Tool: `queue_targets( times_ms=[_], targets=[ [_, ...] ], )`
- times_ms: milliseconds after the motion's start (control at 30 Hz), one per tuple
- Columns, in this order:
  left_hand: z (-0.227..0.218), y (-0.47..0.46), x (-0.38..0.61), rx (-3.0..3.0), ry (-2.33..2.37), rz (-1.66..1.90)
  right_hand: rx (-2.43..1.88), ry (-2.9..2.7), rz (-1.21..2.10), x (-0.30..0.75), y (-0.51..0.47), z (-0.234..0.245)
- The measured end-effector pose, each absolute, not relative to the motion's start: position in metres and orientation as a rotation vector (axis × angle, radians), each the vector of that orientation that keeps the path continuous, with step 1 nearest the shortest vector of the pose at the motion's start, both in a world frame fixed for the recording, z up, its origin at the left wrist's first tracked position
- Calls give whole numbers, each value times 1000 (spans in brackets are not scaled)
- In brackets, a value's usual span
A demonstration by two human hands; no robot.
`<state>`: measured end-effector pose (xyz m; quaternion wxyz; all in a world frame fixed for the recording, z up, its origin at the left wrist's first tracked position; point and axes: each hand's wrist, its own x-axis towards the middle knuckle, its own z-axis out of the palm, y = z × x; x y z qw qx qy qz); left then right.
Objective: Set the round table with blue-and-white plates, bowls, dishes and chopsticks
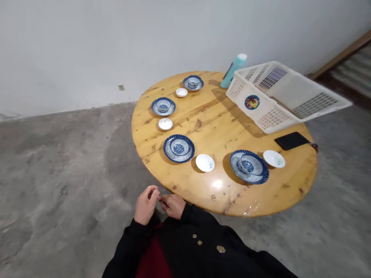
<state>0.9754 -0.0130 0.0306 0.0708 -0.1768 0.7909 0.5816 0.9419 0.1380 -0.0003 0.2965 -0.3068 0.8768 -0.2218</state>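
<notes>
My left hand [147,204] is held in front of my body, just off the near edge of the round wooden table [203,127]. Its fingers are curled in, and nothing shows in them. Close beside it, my right hand [173,205] is also closed, fingers bent toward the left hand, with no object visible. The nearest dishes are a blue-patterned plate with a bowl [179,148] on it and a small white dish [205,163]. To the right lie another blue plate with a bowl [249,166] and a white dish [274,158].
Farther back stand two more plate-and-bowl sets [163,106] with small white dishes [165,124]. A white plastic basket [269,112], a turquoise flask [232,73] and a black phone-like object [291,141] occupy the right side. Behind the table is a wall [87,50].
</notes>
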Motion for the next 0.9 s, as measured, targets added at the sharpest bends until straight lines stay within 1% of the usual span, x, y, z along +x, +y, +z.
queue_targets(
  times_ms=[233,400,533,667,900],
  targets=[
    [12,-80,976,-537,2310,1773,-735,2349,-583,940,81,-3],
    [6,-112,945,-425,2273,1731,-679,2388,-611,915,47,-9],
    [-2,-141,898,-376,2270,1692,-634,2409,-679,882,16,-24],
    [-6,-172,839,-287,2294,1569,-547,2409,-769,836,-12,-35],
    [10,-214,719,-89,2309,1428,-329,2487,-926,748,-51,-36]
  ],
)
